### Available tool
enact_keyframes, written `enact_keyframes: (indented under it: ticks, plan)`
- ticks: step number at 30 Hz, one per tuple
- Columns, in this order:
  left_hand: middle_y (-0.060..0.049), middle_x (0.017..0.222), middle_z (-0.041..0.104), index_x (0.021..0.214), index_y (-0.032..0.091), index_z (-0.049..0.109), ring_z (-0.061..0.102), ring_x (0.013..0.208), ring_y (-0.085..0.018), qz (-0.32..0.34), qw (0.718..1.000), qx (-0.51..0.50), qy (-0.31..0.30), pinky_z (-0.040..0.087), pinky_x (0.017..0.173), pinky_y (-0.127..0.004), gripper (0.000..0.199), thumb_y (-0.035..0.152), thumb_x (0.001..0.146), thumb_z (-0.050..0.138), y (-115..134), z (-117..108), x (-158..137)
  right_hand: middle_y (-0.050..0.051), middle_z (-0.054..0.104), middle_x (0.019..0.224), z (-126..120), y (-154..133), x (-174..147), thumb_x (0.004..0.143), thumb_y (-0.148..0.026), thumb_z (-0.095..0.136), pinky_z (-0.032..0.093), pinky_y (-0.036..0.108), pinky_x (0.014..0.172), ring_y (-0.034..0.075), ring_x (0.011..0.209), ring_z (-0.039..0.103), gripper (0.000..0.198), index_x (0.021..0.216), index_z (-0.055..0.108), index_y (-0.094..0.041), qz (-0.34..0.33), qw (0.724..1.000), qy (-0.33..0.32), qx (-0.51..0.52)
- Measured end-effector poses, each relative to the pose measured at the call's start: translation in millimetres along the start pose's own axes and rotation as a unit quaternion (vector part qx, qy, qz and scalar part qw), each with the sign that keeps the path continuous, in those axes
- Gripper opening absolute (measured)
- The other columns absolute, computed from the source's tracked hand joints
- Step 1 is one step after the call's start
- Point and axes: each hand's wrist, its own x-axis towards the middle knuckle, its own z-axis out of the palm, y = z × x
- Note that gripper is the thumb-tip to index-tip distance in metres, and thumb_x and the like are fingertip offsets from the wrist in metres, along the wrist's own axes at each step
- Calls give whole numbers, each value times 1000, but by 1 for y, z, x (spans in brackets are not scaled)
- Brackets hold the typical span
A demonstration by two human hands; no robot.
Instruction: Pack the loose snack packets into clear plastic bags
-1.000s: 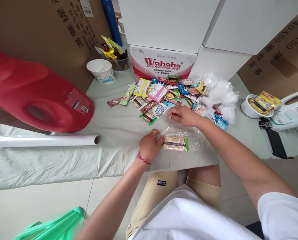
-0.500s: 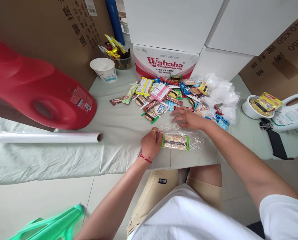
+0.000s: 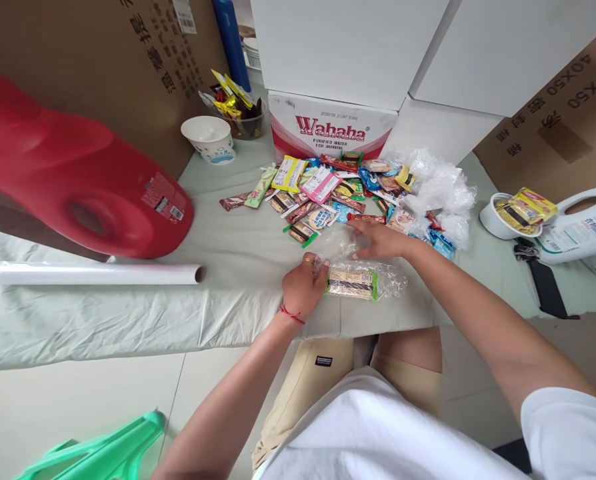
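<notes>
My left hand (image 3: 304, 288) is closed on the left edge of a sheet of clear plastic film (image 3: 392, 279), thumb and fingers pinched together. Inside or beneath the film lies a wafer-like snack pack (image 3: 351, 285) with green ends and a dark band, close to the table's front edge. My right hand (image 3: 378, 240) hovers or rests just behind it, fingers spread, the thumb apart from the index finger. Its fingertips reach the near side of a heap of small wrapped snacks (image 3: 321, 185). A red-wrapped snack (image 3: 367, 219) lies right by them.
Crumpled clear plastic (image 3: 438, 190) sits right of the heap. To the left are a film roll (image 3: 93, 274), a large red jug (image 3: 103, 193) and a paper cup (image 3: 208, 140). A Wahaha carton (image 3: 333, 127) stands behind; a white tub (image 3: 503, 217) and white bottle (image 3: 578, 227) are right.
My right hand has shifted slightly, its thumb dropping lower and further from the index finger. My left hand keeps its pinch on the film. The camera view has moved a little.
</notes>
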Motion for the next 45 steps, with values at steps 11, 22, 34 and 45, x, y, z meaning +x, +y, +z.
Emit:
enact_keyframes:
  ticks: [11,22,34,45]
  plan:
    - [0,77,71,110,24,59,70,79,-24,11,1000,-13,-25,38,67,-32,18,31,95,53,-4,-4,-1,4,70,83,3,-39,9,94,-43,60,44,27,71,18,77,61,31,92,75,-16,-44,996,58,60]
    - [-2,75,68,92,24,61,65,76,-24,-16,998,-24,-54,38,67,-32,12,36,89,61,-9,-18,11,10,72,113,83,-110,-64,100,-15,45,46,29,71,25,100,67,61,160,45,-28,14,966,-88,-243]
    - [3,72,62,101,22,59,59,59,-15,-120,943,-296,-95,42,56,-27,44,54,74,72,-19,-42,-18,14,69,115,85,-114,-64,101,-18,48,49,34,74,29,100,66,56,155,50,-30,15,980,-46,-193]
    - [-9,94,77,109,20,66,72,85,-24,56,997,-17,-45,48,74,-33,28,29,101,41,41,12,-43,16,69,122,101,-91,-99,89,-18,68,48,44,107,30,120,61,24,112,76,-15,-94,995,38,-5]
